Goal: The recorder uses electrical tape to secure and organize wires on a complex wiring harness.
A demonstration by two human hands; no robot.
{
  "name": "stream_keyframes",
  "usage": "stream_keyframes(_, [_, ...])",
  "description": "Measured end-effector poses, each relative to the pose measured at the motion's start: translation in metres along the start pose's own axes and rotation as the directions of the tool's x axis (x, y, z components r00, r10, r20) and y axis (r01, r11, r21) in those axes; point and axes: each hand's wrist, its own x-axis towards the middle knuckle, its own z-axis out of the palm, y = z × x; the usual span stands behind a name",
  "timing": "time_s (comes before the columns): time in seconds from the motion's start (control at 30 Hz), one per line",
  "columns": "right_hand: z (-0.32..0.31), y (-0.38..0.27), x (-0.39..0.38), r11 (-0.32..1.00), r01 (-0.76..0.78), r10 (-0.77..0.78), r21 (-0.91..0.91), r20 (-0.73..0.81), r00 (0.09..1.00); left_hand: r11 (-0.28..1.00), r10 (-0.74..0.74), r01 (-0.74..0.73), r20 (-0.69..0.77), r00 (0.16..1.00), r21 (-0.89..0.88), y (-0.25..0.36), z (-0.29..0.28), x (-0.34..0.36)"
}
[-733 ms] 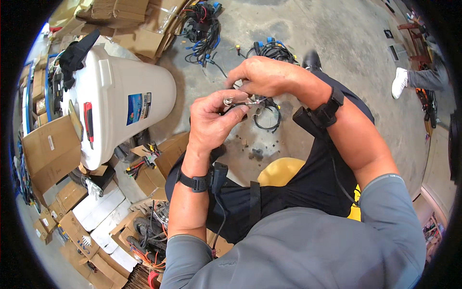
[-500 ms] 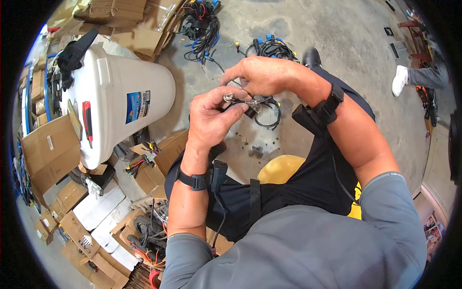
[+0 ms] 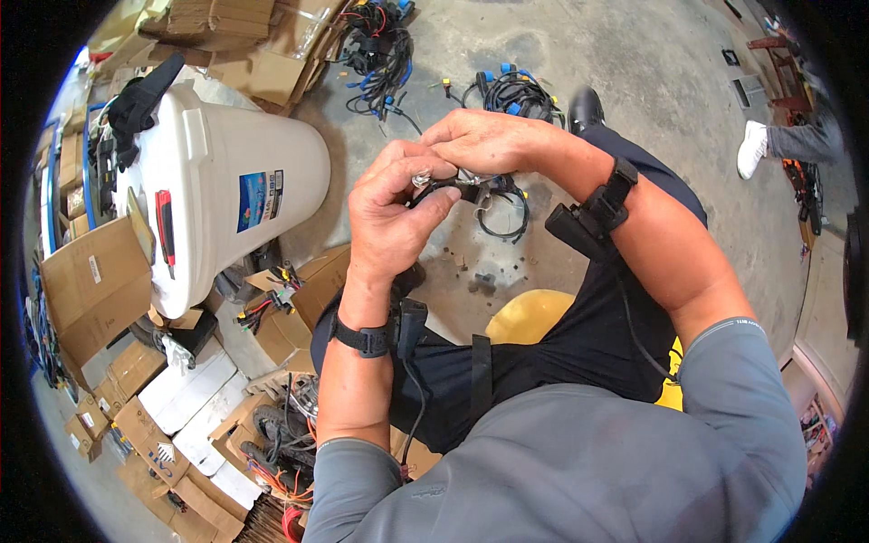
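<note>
My left hand (image 3: 391,210) is closed around a thin black cable, its thumb and index finger pinching a dark section. A small crumpled silvery or clear piece (image 3: 421,180) shows between those fingers. Over its fingertips bends my right hand (image 3: 482,145), palm down and closed; its fingertips are hidden, so what it grips is unclear. Below the hands hangs a loop of black cable (image 3: 503,233), with a shiny metallic or clear bit near its top.
At left stands a white bucket (image 3: 303,167) with a red-and-black cutter (image 3: 165,233) on it. Bundled cables (image 3: 520,95) lie on the concrete floor ahead. Cardboard boxes (image 3: 95,285) crowd the left. A yellow seat (image 3: 529,317) shows between my legs; another person's white shoe (image 3: 751,150) is at right.
My right hand has tilted over and come down closer onto my left fingers, its index finger no longer stretched out. My left hand has shifted slightly left, still holding the cable.
</note>
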Motion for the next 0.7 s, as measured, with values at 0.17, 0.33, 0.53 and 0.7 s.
stream_keyframes(0.17, [0.0,-0.012,-0.002,0.955,-0.144,0.149,0.261,-0.001,0.989,0.994,-0.022,0.02,-0.025,0.999,-0.106,-0.003,-0.001,-0.001])
stream_keyframes(0.33, [0.005,-0.02,-0.005,0.944,-0.07,0.113,0.324,-0.118,0.987,0.986,-0.079,0.064,-0.091,0.993,-0.152,0.005,0.003,0.0])
stream_keyframes(0.53, [0.004,-0.016,-0.005,0.916,0.02,0.071,0.401,-0.21,0.975,0.98,-0.049,0.022,-0.133,0.99,-0.198,0.0,0.003,0.001])
stream_keyframes(0.7, [0.005,-0.019,-0.007,0.903,0.06,0.066,0.426,-0.275,0.959,0.986,0.032,-0.053,-0.135,0.99,-0.155,-0.001,0.002,0.003])
